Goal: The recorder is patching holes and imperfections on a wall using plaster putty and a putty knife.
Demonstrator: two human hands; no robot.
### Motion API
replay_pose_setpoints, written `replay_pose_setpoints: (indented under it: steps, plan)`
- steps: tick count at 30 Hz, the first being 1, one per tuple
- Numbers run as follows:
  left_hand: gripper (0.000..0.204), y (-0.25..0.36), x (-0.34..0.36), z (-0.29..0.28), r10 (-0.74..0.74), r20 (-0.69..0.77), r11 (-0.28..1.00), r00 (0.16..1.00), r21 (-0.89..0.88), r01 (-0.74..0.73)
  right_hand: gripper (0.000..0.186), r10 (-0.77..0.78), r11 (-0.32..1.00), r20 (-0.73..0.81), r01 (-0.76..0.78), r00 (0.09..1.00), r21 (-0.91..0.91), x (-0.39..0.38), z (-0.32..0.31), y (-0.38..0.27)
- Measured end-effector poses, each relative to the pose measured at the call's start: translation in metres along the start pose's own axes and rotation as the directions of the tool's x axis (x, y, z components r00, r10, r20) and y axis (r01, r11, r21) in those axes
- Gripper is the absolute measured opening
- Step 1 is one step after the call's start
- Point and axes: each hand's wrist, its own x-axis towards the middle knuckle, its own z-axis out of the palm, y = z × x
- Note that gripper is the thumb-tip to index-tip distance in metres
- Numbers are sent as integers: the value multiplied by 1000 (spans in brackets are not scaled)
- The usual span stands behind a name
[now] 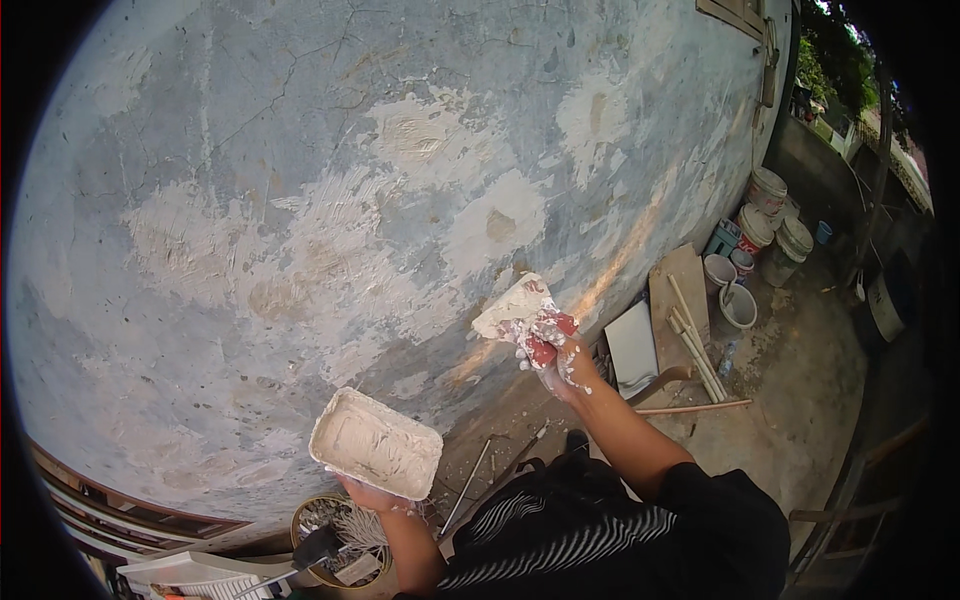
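Observation:
My right hand (550, 345) is closed round the red handle of a putty knife (512, 306). White filler coats the blade and is smeared over my fingers and wrist. The blade lies at or very near the blue-grey wall (250, 90), just below a pale patch; whether it touches I cannot tell. From below, my left hand (372, 494) holds up a rectangular tray (427, 437) of creamy white filler, its fingers mostly hidden beneath it. Rough patches of filler (345, 230) spread over the cracked, peeling paint.
Several buckets (738, 306) stand along the wall's foot at right. Boards (680, 290) lean there beside pale sticks (697, 350). Below the tray sits a round container of debris (318, 512), near a white plastic piece (190, 570). Thin rods (470, 485) lie on the concrete floor (770, 420).

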Motion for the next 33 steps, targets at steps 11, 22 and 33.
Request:
replay_pose_setpoints:
  steps: [11, 22, 33]
  plan:
    - [61, -14, 7, 2, -37, -77, 997, 996, -70, 32, 24, -569, 618, -35, 400, 821, -677, 66, -3, -36]
    - [60, -3, -4, 10, 48, -34, 998, 998, -41, -49, 43, -582, 621, -167, 302, 796, -723, 117, 59, -49]
    - [61, -2, -3, -6, 13, -98, 999, 995, -45, -17, 17, -455, 858, -69, 416, 888, -301, 112, 86, -76]
